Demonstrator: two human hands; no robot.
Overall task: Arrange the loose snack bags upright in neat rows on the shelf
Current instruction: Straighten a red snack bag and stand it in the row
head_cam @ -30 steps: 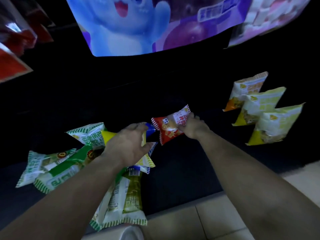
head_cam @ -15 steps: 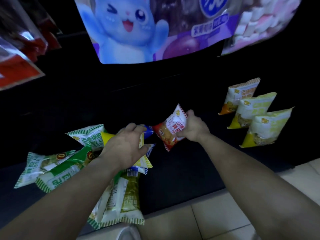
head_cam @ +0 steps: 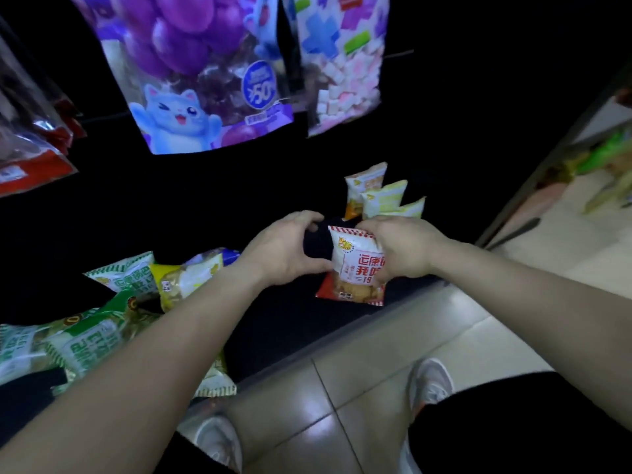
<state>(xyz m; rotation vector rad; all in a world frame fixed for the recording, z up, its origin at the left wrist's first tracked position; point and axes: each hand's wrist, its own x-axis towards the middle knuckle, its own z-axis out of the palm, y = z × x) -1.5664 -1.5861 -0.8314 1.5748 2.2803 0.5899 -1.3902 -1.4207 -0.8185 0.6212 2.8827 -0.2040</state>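
A red and white snack bag (head_cam: 355, 268) stands upright over the dark shelf (head_cam: 273, 323), and my right hand (head_cam: 400, 248) grips its top right part. My left hand (head_cam: 284, 251) is just left of it, fingers arched over a dark gap, thumb tip at the bag's left edge. Behind the bag, three yellow and white bags (head_cam: 383, 196) stand in a row. A loose pile of green, white and yellow bags (head_cam: 113, 313) lies on the shelf's left part, partly under my left forearm.
Large hanging bags, a purple one with a blue cat (head_cam: 201, 80) and a marshmallow one (head_cam: 345, 63), hang above the shelf. Red packs (head_cam: 30, 159) hang at the left. The tiled floor (head_cam: 342, 371) and my shoes (head_cam: 431, 384) are below.
My right hand has turned the red and white bag upright and carried it right, in front of the yellow row. My left hand has left the pile and come beside the bag.
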